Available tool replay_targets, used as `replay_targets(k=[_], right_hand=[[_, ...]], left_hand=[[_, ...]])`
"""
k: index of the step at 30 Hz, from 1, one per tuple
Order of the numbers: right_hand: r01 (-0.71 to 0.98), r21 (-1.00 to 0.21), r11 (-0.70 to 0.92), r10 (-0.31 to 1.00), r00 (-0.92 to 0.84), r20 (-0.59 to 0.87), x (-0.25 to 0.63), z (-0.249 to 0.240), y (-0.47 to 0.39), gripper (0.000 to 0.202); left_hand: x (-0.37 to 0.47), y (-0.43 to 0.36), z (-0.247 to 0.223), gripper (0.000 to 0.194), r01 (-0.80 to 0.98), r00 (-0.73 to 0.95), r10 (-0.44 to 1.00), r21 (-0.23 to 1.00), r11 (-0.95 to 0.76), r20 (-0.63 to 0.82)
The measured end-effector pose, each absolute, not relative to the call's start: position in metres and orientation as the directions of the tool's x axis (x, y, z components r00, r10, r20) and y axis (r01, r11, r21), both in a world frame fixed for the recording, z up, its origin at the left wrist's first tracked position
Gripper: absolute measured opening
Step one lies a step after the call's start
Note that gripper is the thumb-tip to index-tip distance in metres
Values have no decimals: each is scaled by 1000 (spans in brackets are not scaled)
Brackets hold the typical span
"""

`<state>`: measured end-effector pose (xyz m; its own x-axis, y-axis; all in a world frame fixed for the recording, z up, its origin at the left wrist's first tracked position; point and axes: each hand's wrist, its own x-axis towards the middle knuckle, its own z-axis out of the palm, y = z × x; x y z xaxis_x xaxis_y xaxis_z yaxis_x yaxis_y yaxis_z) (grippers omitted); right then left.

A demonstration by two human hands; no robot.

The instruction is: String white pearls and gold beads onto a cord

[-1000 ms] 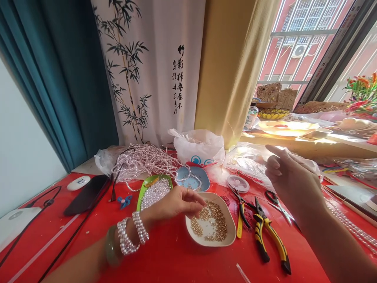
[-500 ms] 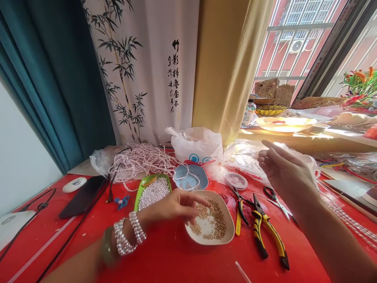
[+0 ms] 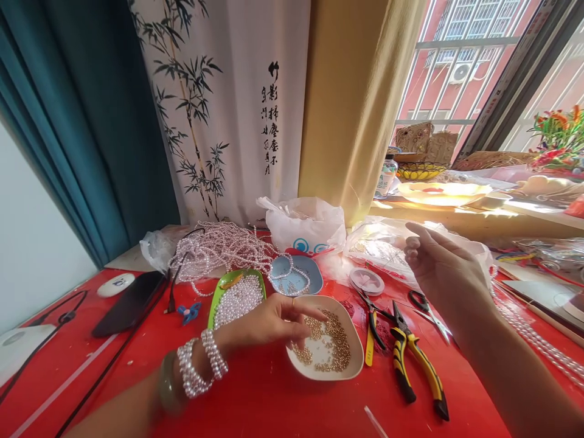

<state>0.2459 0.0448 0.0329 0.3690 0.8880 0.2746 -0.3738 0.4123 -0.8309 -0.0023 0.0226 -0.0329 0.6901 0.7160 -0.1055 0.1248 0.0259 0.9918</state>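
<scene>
Gold round beads (image 3: 341, 348) sit below your left hand (image 3: 272, 319), fingers parted; whether your right hand (image 3: 444, 264) grasps anything is unclear.

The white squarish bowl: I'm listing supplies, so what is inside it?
Small round gold beads lie inside the bowl, with bare patches between. The left hand blocks part of its left side; whatever lies behind cannot be seen.

I could pass over the near table (image 3: 255, 395); between my left hand (image 3: 276, 321) and right hand (image 3: 440, 261), white dish (image 3: 328, 373) and big pliers (image 3: 402, 330) block me
</scene>
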Motion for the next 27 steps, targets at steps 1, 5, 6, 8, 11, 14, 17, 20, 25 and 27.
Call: replay_targets(k=[1, 5, 6, 8, 11, 14, 17, 20, 25, 27], right_hand=[[-367, -835, 411, 887, 373, 273, 245, 34, 44, 15], [-356, -850, 389, 899, 349, 265, 244, 36, 41, 18], [-353, -853, 384, 903, 338, 266, 245, 36, 41, 19], [-345, -857, 383, 904, 330, 272, 245, 36, 41, 19], [-334, -859, 388, 900, 340, 274, 247, 34, 42, 18], [-321, -860, 398, 896, 339, 288, 249, 33, 43, 17], [-309, -860, 407, 891, 340, 300, 249, 33, 44, 17], [-301, -853, 427, 882, 345, 321, 249, 34, 44, 20], [-194, -890, 412, 890, 292, 349, 251, 38, 38, 22], [-78, -925, 373, 913, 209, 351, 250, 41, 32, 19]], left_hand=[[-2, 22, -33, 35, 131, 682, 724, 991, 24, -107], [-2, 22, -32, 43, 129, 694, 715, 992, -8, -84], [-2, 21, -32, 46, 134, 704, 706, 991, -21, -80], [-2, 20, -31, 45, 149, 719, 690, 988, -37, -83], [-2, 18, -31, 35, 180, 720, 689, 982, -61, -89], [-1, 17, -32, 29, 218, 697, 710, 972, -83, -96], [0, 18, -33, 25, 246, 673, 732, 966, -84, -108], [1, 18, -35, 27, 241, 655, 746, 969, -60, -117], [-2, 17, -33, 19, 280, 706, 693, 956, -84, -146], [-7, 17, -29, 15, 337, 784, 598, 925, -178, -170]])
